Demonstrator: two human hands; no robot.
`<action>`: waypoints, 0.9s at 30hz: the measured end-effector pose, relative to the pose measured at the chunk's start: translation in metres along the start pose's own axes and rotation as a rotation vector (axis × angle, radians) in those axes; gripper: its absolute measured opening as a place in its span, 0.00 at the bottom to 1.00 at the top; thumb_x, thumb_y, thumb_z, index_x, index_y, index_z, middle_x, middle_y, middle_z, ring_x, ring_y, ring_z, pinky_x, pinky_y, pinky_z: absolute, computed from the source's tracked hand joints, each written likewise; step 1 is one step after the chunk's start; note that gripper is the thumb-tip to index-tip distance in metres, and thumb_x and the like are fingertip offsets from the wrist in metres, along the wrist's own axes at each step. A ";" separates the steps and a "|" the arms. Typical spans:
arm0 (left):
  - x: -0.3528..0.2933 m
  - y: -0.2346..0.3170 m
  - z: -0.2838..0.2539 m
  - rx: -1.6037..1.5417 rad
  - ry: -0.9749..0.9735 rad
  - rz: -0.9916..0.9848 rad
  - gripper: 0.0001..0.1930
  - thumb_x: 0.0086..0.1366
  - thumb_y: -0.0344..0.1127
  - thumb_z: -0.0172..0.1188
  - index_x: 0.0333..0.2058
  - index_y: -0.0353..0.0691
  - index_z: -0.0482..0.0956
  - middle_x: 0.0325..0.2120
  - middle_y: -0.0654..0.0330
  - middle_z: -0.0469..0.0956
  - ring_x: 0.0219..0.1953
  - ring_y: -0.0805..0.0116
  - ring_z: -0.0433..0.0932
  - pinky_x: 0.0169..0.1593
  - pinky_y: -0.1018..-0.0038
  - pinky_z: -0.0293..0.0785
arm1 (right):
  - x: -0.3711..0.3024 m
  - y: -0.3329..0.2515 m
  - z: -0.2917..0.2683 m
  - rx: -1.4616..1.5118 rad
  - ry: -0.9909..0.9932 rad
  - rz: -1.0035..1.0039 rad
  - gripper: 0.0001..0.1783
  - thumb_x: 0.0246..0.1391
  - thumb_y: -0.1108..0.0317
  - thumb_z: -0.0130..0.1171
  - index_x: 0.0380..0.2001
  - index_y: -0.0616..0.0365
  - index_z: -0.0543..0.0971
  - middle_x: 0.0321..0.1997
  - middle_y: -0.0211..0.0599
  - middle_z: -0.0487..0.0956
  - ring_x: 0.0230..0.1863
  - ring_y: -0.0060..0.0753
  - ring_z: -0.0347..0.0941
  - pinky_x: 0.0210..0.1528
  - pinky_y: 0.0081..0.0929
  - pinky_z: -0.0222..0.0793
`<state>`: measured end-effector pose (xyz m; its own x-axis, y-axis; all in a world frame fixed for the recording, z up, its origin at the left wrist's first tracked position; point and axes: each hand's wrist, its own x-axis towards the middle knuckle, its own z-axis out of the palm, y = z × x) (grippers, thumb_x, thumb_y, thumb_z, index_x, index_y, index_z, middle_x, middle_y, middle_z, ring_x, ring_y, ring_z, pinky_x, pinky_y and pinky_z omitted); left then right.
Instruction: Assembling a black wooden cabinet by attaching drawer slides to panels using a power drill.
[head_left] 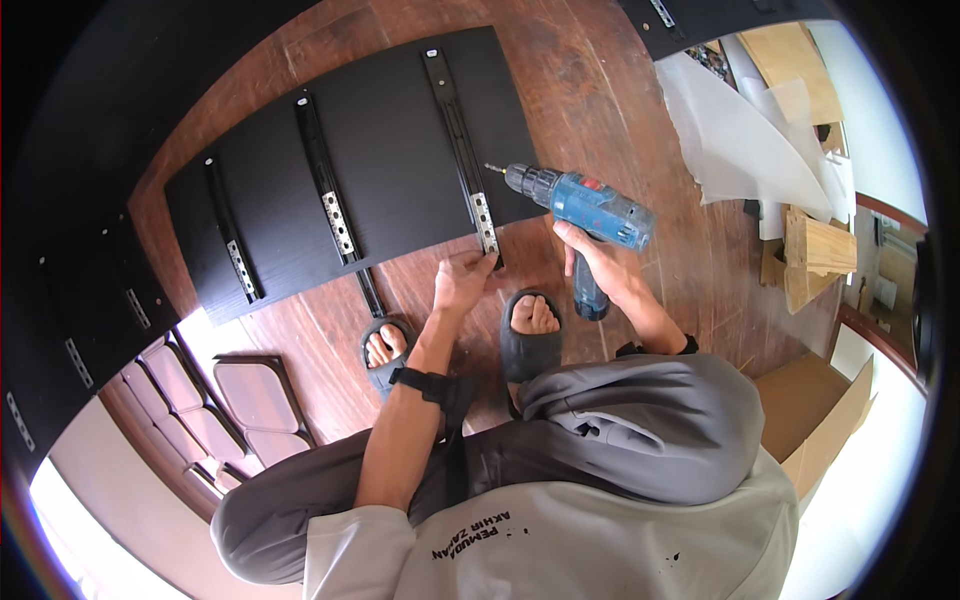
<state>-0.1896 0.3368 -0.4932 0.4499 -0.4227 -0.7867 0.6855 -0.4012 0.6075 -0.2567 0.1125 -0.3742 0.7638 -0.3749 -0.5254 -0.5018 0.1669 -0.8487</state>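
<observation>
My right hand (602, 265) is wrapped round the grip of a blue cordless drill (603, 212), whose bit points left over the black panel (390, 150). Three black drawer slides with silver perforated sections lie on that panel. My left hand (463, 284) is closed at the near end of the rightmost drawer slide (468, 165), thumb and fingertips pinching it just past the panel's near edge. The middle drawer slide (322, 165) has a rail drawn out over that edge toward my foot. Farther left sits the third drawer slide (228, 225). The drill bit is apart from the slide.
My sandalled feet stand at the panel's near edge on the wooden floor (590, 90). More black panels (80, 310) stand at left. White foam sheet (740, 140), wood pieces (818, 245) and a cardboard box (815, 420) lie at right. A dark-framed panelled piece (258, 395) is at lower left.
</observation>
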 end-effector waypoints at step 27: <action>-0.008 0.045 0.002 0.700 0.392 0.126 0.23 0.67 0.57 0.67 0.30 0.38 0.89 0.28 0.47 0.88 0.31 0.44 0.88 0.41 0.55 0.85 | 0.031 -0.026 0.003 -0.297 -0.065 0.027 0.15 0.65 0.58 0.71 0.40 0.59 0.82 0.26 0.27 0.79 0.21 0.19 0.74 0.25 0.24 0.72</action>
<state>-0.1633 0.3207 -0.4591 0.7566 -0.2349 -0.6103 0.1577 -0.8402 0.5189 -0.2191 0.0990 -0.3688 0.7683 -0.3131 -0.5583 -0.6116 -0.1017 -0.7846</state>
